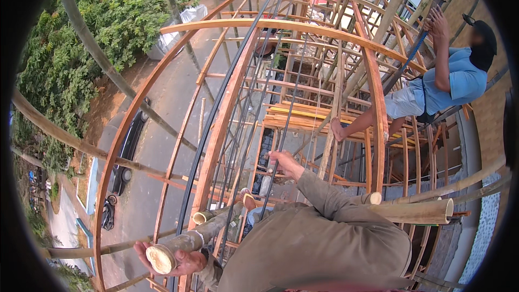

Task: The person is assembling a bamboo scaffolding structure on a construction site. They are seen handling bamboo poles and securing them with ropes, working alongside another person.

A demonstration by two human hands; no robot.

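Near the lower left, my left hand (186,262) is closed around a bamboo pole (203,233), close to its pale cut end. The fingers show on one side of the pole and the palm on the other. Out in front of my body, my right hand (286,164) grips a thin dark steel rod (292,108) that runs away from me. Beside it stretch several more dark rods (216,108) next to a long reddish timber beam (230,105). My foot (249,201) shows between the timbers below.
A co-worker in a blue shirt (459,75) stands barefoot on timbers at right, hands raised at a dark strip. A curved timber (281,24) crosses ahead. Cut bamboo poles (416,211) lie at my right. Stacked boards (303,119) sit lower down. Far below are a road (162,151) and a dark car (127,151).
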